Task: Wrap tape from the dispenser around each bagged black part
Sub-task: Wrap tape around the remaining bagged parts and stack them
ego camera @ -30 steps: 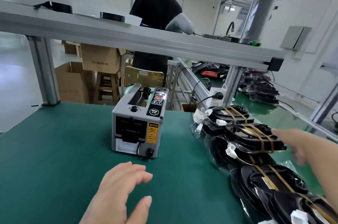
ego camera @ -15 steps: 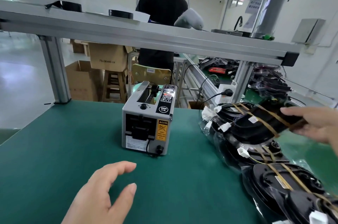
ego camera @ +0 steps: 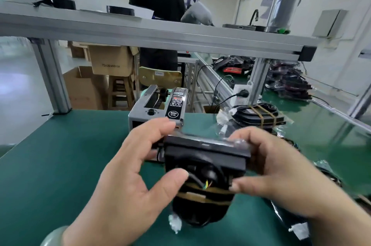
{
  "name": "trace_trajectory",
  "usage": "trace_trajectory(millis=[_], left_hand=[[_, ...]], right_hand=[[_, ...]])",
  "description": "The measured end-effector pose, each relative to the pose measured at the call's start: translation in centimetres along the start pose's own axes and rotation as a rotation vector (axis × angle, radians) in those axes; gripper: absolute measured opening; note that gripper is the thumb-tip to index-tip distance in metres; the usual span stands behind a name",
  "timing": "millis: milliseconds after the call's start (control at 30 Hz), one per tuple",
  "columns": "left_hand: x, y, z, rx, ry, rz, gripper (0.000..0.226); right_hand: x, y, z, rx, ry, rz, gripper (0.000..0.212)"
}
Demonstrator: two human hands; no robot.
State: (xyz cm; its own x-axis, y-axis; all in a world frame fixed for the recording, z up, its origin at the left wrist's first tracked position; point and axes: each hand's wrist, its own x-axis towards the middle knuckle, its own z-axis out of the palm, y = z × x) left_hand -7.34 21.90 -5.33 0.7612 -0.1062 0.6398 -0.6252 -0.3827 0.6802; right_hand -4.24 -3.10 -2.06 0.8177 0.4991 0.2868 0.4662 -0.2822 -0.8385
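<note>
A bagged black part (ego camera: 204, 167) with brown tape bands is held up above the green table, just in front of the grey tape dispenser (ego camera: 158, 109). My left hand (ego camera: 128, 181) grips its left side, thumb under and fingers over the top. My right hand (ego camera: 277, 173) grips its right side the same way. The part hides the dispenser's front. Another taped bagged part (ego camera: 259, 115) lies to the right behind it. The edge of one more bagged part (ego camera: 289, 217) shows at the lower right.
The green table (ego camera: 60, 165) runs under an aluminium shelf frame (ego camera: 160, 35). A person in black stands behind the bench. Cardboard boxes (ego camera: 108, 61) and a stool sit at the back left. A pile of black parts (ego camera: 289, 85) lies far right.
My right hand carried a bagged part from the right-hand pile to the middle. My left hand rose from the table and took hold of its left side.
</note>
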Motion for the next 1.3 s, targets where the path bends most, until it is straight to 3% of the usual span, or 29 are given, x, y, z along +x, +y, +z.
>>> trace_trajectory(millis=[67, 167, 333, 400, 533, 633, 667, 733, 833, 967, 1067, 1133, 1200, 1300], left_hand=[[0.3, -0.3, -0.4, 0.065, -0.091, 0.020, 0.069], [0.4, -0.8, -1.1, 0.065, -0.164, -0.071, 0.076], [0.6, -1.7, -1.0, 0.101, -0.188, -0.050, 0.066], [0.7, -2.3, -1.2, 0.046, -0.191, -0.065, 0.064], [0.6, -3.4, -1.9, -0.057, -0.238, -0.051, 0.066], [0.4, -3.8, -2.0, -0.167, -0.217, -0.049, 0.064], [0.3, -4.0, -2.1, -0.201, -0.209, -0.065, 0.065], [0.1, -4.3, -2.1, -0.253, -0.195, -0.092, 0.068], [-0.1, -4.3, -2.2, -0.277, -0.159, -0.122, 0.068], [0.0, -4.1, -2.8, -0.412, -0.149, -0.146, 0.060], [1.5, -5.7, -2.8, -0.631, 0.168, -0.486, 0.031], [2.8, -7.7, -2.2, -0.484, 0.302, -0.802, 0.015], [4.0, -9.2, -1.5, -0.425, 0.315, -0.967, 0.012], [5.2, -10.9, -0.7, -0.385, 0.295, -1.045, 0.011]], right_hand=[[0.0, 1.4, 1.6, 0.201, -0.035, -0.003, 0.054], [-0.1, 3.3, 3.4, 0.313, -0.026, 0.035, 0.055], [-0.4, 3.7, 4.3, 0.326, -0.015, -0.014, 0.087], [-0.1, 3.2, 5.1, 0.329, 0.047, -0.052, 0.073], [1.7, 1.7, 7.2, 0.450, 0.522, 0.101, 0.009], [2.8, 2.1, 7.2, 0.690, 0.591, 0.264, 0.030], [2.8, 2.1, 7.1, 0.697, 0.620, 0.262, 0.027], [2.5, 1.6, 7.7, 0.502, 0.713, 0.127, 0.022], [1.9, 0.7, 9.5, 0.031, 0.659, -0.199, 0.029], [2.1, 1.5, 11.1, -0.032, 0.549, -0.209, 0.056], [2.3, 2.0, 10.4, 0.047, 0.535, -0.169, 0.063], [2.1, 2.3, 9.8, 0.023, 0.558, -0.123, 0.063], [1.9, 2.5, 9.4, 0.012, 0.571, -0.095, 0.064], [1.8, 2.5, 9.3, -0.018, 0.545, -0.074, 0.064]])
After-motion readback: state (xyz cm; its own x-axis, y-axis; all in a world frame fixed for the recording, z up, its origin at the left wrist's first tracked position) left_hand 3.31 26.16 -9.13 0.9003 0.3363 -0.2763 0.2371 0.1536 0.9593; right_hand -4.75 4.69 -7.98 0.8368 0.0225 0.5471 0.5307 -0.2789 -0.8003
